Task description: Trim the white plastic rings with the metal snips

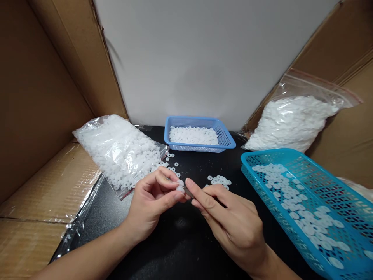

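Observation:
My left hand [159,192] is closed, pinching a few white plastic washers [180,186] between thumb and fingertips. My right hand [233,217] is closed around a thin, dark, flat blade [189,191], its index finger stretched along it. The blade's tip meets the washers; most of the tool is hidden in the hand. Behind the right hand lies a small pile of white washers [220,181] on the black table [180,249]. More loose ring washers [176,164] are scattered behind the left hand, by the mouth of a clear bag [122,149] full of them.
A small blue basket [201,147] of white rings stands at the back. To the right is a larger turquoise basket [271,206] with white discs spread inside. Behind it leans a filled zip bag [291,120]. Cardboard walls [58,58] and a white panel [204,58] enclose the table.

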Action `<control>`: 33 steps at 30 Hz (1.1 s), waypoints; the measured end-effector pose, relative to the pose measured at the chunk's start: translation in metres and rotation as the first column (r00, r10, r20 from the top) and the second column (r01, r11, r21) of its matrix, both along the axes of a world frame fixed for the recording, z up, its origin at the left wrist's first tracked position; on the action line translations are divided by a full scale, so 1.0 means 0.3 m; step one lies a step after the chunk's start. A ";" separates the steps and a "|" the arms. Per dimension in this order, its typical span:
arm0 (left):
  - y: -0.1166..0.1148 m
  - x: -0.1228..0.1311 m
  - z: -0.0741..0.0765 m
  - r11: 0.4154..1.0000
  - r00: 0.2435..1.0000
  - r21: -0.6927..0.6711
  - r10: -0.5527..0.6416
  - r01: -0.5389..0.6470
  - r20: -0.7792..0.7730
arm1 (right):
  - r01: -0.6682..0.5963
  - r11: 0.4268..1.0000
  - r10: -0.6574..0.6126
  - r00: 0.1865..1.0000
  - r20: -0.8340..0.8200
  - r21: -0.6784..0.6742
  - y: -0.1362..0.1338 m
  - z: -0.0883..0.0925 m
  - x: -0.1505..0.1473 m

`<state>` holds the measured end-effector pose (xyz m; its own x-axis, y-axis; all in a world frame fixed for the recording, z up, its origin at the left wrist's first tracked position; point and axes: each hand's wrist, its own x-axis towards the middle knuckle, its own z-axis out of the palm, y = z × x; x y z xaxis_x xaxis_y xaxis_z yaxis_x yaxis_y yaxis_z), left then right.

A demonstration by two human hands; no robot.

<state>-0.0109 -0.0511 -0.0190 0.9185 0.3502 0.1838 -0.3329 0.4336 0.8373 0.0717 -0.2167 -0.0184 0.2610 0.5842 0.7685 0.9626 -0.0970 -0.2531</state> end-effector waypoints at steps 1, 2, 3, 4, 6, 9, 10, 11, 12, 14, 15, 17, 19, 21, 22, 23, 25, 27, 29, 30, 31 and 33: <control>0.000 0.000 0.000 1.000 1.000 -0.007 -0.005 0.005 0.001 | 0.002 1.000 -0.002 1.000 0.005 -0.001 0.001 0.001 0.000; 0.000 0.000 0.000 1.000 1.000 -0.011 -0.010 0.010 0.001 | 0.001 1.000 -0.001 1.000 0.008 -0.001 0.002 0.002 -0.001; 0.000 -0.001 0.000 1.000 1.000 -0.013 -0.014 0.014 0.001 | -0.001 1.000 0.001 1.000 0.010 0.000 0.002 0.003 -0.001; 0.000 -0.001 0.000 1.000 1.000 -0.015 -0.018 0.018 0.001 | -0.006 1.000 0.006 1.000 0.010 -0.001 0.002 0.003 -0.001; -0.001 -0.002 -0.001 1.000 1.000 -0.018 -0.023 0.023 0.002 | -0.012 1.000 0.012 1.000 0.008 -0.007 0.001 0.003 0.000; -0.001 -0.002 -0.001 0.999 1.000 -0.017 -0.030 0.030 0.002 | 0.000 1.000 0.000 1.000 0.023 -0.024 -0.002 0.004 0.002; -0.001 -0.001 -0.001 0.999 0.999 -0.016 -0.033 0.033 0.002 | 0.009 0.999 -0.008 0.999 0.034 -0.031 -0.004 0.005 0.003; -0.001 -0.001 -0.001 0.999 0.999 -0.015 -0.035 0.035 0.001 | 0.019 0.999 -0.018 0.999 0.045 -0.037 -0.005 0.007 0.003; -0.001 0.000 -0.001 0.999 0.999 -0.014 -0.037 0.037 -0.001 | 0.029 0.999 -0.027 0.998 0.057 -0.043 -0.007 0.009 0.004; -0.001 0.001 0.000 0.999 0.999 -0.010 -0.038 0.037 -0.008 | 0.046 0.997 -0.041 0.996 0.082 -0.056 -0.010 0.013 0.005; -0.002 0.001 0.000 0.999 0.999 -0.008 -0.036 0.036 -0.011 | 0.051 0.997 -0.045 0.995 0.093 -0.062 -0.012 0.014 0.006; -0.003 0.000 0.000 0.999 0.999 -0.006 -0.032 0.032 -0.014 | 0.057 0.996 -0.050 0.993 0.106 -0.067 -0.015 0.016 0.007; -0.003 -0.002 0.000 1.000 0.999 -0.006 -0.029 0.029 -0.017 | 0.059 0.996 -0.051 0.993 0.110 -0.067 -0.017 0.015 0.007; -0.003 -0.004 0.000 1.000 0.999 -0.008 -0.029 0.028 -0.022 | 0.059 0.996 -0.051 0.993 0.107 -0.068 -0.018 0.014 0.007; -0.003 -0.005 0.001 1.000 0.999 -0.009 -0.029 0.029 -0.024 | 0.059 0.996 -0.051 0.993 0.106 -0.070 -0.019 0.014 0.007; -0.003 -0.006 0.001 0.999 0.999 -0.010 -0.031 0.031 -0.027 | 0.061 0.996 -0.054 0.993 0.106 -0.072 -0.019 0.014 0.007; -0.003 -0.007 0.002 0.999 0.999 -0.010 -0.038 0.038 -0.030 | 0.065 0.995 -0.057 0.993 0.106 -0.074 -0.020 0.015 0.008; -0.003 -0.007 0.004 0.999 0.999 -0.009 -0.045 0.045 -0.030 | 0.064 0.995 -0.056 0.993 0.107 -0.079 -0.020 0.016 0.009; -0.003 -0.007 0.004 0.999 0.998 -0.009 -0.048 0.048 -0.029 | 0.058 0.995 -0.049 0.993 0.103 -0.084 -0.019 0.017 0.010; -0.003 -0.007 0.005 0.999 0.998 -0.010 -0.048 0.047 -0.029 | 0.054 0.995 -0.045 0.994 0.099 -0.086 -0.019 0.017 0.010; -0.003 -0.006 0.005 0.999 0.998 -0.011 -0.047 0.047 -0.030 | 0.052 0.995 -0.044 0.994 0.097 -0.083 -0.019 0.016 0.010; -0.003 -0.005 0.005 0.999 0.998 -0.012 -0.048 0.048 -0.034 | 0.048 0.996 -0.041 0.995 0.093 -0.078 -0.019 0.015 0.009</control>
